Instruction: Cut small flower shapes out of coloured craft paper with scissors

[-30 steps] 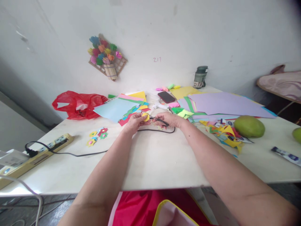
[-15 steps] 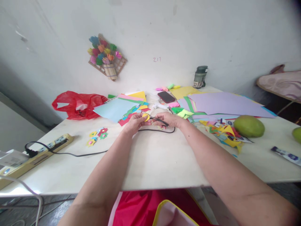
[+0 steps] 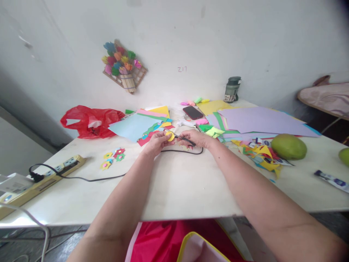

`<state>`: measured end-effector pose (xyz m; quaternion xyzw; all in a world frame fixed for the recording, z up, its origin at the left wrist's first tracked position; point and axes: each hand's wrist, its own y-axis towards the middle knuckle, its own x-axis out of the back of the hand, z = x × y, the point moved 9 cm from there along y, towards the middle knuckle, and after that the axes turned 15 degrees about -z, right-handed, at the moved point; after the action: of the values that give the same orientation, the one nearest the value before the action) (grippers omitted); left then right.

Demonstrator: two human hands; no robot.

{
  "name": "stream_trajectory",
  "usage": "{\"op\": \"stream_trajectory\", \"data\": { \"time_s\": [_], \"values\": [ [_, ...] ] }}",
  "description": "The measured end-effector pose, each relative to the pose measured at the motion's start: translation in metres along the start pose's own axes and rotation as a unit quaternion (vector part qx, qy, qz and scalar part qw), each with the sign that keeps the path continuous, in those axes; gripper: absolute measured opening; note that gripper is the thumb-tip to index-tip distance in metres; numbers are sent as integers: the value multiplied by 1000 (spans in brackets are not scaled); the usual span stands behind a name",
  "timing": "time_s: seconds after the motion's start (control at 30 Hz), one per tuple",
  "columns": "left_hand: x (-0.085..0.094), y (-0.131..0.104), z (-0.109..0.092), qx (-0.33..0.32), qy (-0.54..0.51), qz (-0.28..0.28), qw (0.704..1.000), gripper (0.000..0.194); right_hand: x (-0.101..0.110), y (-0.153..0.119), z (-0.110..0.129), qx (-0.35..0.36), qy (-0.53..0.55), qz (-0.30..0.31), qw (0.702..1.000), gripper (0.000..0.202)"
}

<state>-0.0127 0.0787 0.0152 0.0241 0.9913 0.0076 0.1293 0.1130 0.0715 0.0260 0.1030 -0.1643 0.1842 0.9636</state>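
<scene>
My left hand [image 3: 156, 142] pinches a small yellow paper piece [image 3: 170, 136] over the middle of the white table [image 3: 180, 182]. My right hand [image 3: 196, 138] grips dark scissors [image 3: 178, 137], whose blades reach the yellow piece. Both hands hover just above a black cable [image 3: 188, 151] that loops under them. Several small paper flowers [image 3: 113, 157] lie to the left of my left hand.
Coloured paper sheets [image 3: 256, 122] and scraps [image 3: 260, 153] cover the right back. A red plastic bag [image 3: 91, 120], a power strip [image 3: 40, 180], a phone [image 3: 192, 112], a white glue gun [image 3: 187, 123], a dark bottle [image 3: 232, 89] and a green mango [image 3: 289, 146] stand around.
The yellow piece has turned slightly between my left fingers and looks rounder. Both hands stay in the same place.
</scene>
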Motion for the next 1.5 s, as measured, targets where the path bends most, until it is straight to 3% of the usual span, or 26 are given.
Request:
{"op": "stream_trajectory", "data": {
  "time_s": [0.97, 1.5],
  "values": [
    [-6, -1, -2, -3, -11, 18, 1000, 21, 1, 0, -2, -15, 11, -1, 1000, 25],
    [-3, 0, 1, 15, -23, 2, 1000, 21, 2, 1, -7, -24, 19, -6, 1000, 26]
  ]
}}
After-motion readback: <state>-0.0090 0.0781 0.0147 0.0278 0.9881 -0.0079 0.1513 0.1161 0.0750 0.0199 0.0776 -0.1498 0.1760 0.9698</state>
